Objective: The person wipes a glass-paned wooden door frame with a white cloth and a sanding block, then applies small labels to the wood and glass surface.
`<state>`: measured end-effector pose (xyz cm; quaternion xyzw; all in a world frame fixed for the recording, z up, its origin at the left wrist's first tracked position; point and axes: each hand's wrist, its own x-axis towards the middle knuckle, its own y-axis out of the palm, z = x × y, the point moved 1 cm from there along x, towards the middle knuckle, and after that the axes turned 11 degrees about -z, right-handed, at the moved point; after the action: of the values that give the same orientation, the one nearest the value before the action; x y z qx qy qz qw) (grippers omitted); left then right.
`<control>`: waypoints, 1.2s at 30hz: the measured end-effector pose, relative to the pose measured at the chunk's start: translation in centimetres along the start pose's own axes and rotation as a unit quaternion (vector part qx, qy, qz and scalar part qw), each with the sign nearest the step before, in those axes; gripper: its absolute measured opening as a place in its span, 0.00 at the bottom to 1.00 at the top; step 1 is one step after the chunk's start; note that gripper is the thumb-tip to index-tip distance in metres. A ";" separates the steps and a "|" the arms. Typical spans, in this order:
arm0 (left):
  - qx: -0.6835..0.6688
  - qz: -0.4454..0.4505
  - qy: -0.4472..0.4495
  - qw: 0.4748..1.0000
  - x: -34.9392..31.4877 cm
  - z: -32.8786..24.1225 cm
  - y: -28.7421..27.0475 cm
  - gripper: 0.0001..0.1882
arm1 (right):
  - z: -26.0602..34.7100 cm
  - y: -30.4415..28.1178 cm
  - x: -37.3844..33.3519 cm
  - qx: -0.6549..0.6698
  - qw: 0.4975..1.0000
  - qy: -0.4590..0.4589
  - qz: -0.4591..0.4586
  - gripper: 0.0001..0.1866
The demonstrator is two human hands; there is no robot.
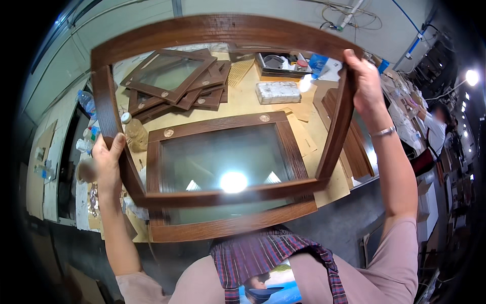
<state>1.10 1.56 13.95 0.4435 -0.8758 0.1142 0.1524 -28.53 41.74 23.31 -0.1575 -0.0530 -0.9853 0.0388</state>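
The left hand (107, 156) has a closed grip on the left side of a dark-brown rectangular wooden frame (228, 30); the right hand (365, 83) wraps its grip around the upper right corner. The frame is held above a pale-yellow counter (243, 104), over a brown wood-framed glass panel (220, 147); whether the frame itself is glazed is hard to tell.

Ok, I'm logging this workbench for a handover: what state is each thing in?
Raised wooden frame: held in both hands, glazing unclear
Left hand: gripping its left side
Right hand: gripping its upper right corner
Glazed panel: lying flat
Other panels: stacked askew
White-capped bottle: upright, closed
Black box: open-topped, holding items
Lamp: lit
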 end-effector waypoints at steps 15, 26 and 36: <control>0.355 -0.012 -0.059 0.933 -4.7 8.4 -0.5 0.25 | -21.0 2.9 1.8 -0.172 0.957 0.205 0.112 0.19; 0.425 -0.041 0.032 0.904 -5.5 10.7 -1.4 0.20 | -19.5 3.2 0.1 -0.548 0.815 -0.044 0.183 0.22; 0.446 -0.125 -0.131 0.877 -7.7 17.5 -19.2 0.16 | -21.9 1.6 -6.7 -0.426 0.895 0.038 0.122 0.22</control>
<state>18.07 -9.74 -3.82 0.5815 -0.6812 0.4132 -0.1644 -28.70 38.00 0.69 -0.1269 0.3935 -0.9061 0.0901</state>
